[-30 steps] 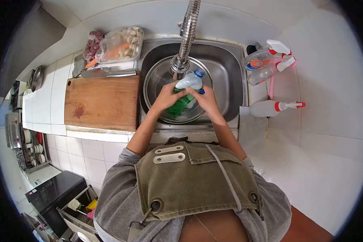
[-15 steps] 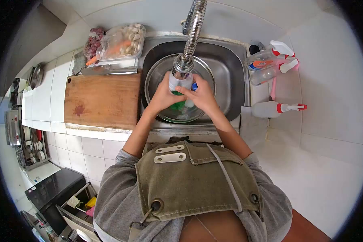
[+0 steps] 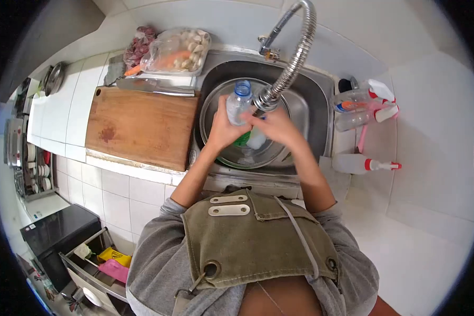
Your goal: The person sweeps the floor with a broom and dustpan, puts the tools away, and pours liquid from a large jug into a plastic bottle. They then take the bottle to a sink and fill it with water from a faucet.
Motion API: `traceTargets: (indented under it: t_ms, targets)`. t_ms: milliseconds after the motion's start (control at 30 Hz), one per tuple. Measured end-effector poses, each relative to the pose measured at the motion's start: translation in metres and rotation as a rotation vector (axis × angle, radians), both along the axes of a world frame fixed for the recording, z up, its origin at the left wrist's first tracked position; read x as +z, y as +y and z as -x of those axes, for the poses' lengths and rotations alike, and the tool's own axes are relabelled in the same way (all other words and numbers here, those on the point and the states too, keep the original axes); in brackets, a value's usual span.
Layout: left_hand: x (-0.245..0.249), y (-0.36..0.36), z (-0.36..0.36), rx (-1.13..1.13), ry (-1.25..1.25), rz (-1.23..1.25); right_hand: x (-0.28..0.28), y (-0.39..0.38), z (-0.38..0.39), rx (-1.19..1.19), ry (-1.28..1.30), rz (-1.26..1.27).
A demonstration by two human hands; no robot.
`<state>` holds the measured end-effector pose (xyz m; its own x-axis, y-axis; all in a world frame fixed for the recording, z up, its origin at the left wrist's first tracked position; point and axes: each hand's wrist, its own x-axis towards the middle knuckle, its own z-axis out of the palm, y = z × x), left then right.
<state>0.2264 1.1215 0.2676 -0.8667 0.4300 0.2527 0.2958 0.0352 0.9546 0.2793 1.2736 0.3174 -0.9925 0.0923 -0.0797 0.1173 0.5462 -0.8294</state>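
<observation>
My left hand (image 3: pixel 225 128) is wrapped around a clear plastic bottle (image 3: pixel 236 108) that has a blue rim at its mouth and stands tilted over the sink. My right hand (image 3: pixel 274 127) is smeared by motion, just under the metal faucet head (image 3: pixel 266 99), its fingertips close to the bottle's lower side. Below both hands a wide round basin (image 3: pixel 208 118) rests in the steel sink (image 3: pixel 308 105). Inside it, partly hidden by my hands, lie something green (image 3: pixel 242 139) and a whitish lump (image 3: pixel 256 140).
Left of the sink, a wooden cutting board (image 3: pixel 142 129) has a knife (image 3: pixel 155 87) along its far edge. Behind it are a tray of mushrooms (image 3: pixel 192 52) and a carrot (image 3: pixel 133 70). Spray bottles (image 3: pixel 353 163) stand on the right. A flexible faucet hose (image 3: pixel 300 52) arches overhead.
The bottle has come out from under the faucet head to its left, its blue-rimmed mouth now showing. My right hand has moved right and down, and the view has shifted slightly.
</observation>
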Motion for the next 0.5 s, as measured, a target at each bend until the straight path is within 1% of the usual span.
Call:
traceTargets:
  t_ms: [33,67,100,167,200,233,267,333,367,400,467,500]
  targets:
    - [0.002,-0.004,-0.001,0.009,-0.02,0.064,-0.011,0.016,0.005,0.05,-0.044,0.092]
    - [0.003,-0.006,0.0,0.019,-0.043,0.125,-0.02,0.027,0.008,-0.043,0.09,0.194]
    - [-0.007,-0.009,0.002,-0.001,-0.099,0.103,-0.024,0.037,0.012,-0.135,0.222,0.296]
    - [-0.007,-0.013,0.001,-0.008,-0.081,0.071,0.013,0.056,0.027,-0.358,-0.022,0.384]
    - [-0.007,-0.015,-0.002,-0.031,-0.064,0.049,0.011,0.066,0.035,-0.431,-0.014,0.484]
    - [-0.013,-0.016,-0.004,-0.071,-0.113,-0.004,-0.003,0.084,0.048,-0.43,0.045,0.508]
    - [-0.011,-0.018,-0.007,-0.06,-0.116,-0.012,-0.015,0.097,0.06,-0.428,0.104,0.532]
    - [-0.003,-0.02,-0.013,-0.105,-0.056,0.013,-0.007,0.101,0.078,-0.404,0.071,0.473]
    - [-0.002,-0.02,-0.015,-0.158,-0.105,0.016,-0.004,0.102,0.085,-0.389,0.04,0.425]
    - [-0.005,-0.019,-0.016,-0.146,-0.109,0.009,-0.008,0.104,0.094,-0.378,0.034,0.418]
    - [-0.011,-0.015,-0.018,-0.211,-0.091,0.035,-0.019,0.107,0.108,-0.229,0.075,0.371]
    - [-0.005,-0.015,-0.019,-0.214,-0.088,0.048,-0.012,0.096,0.109,-0.287,0.019,0.352]
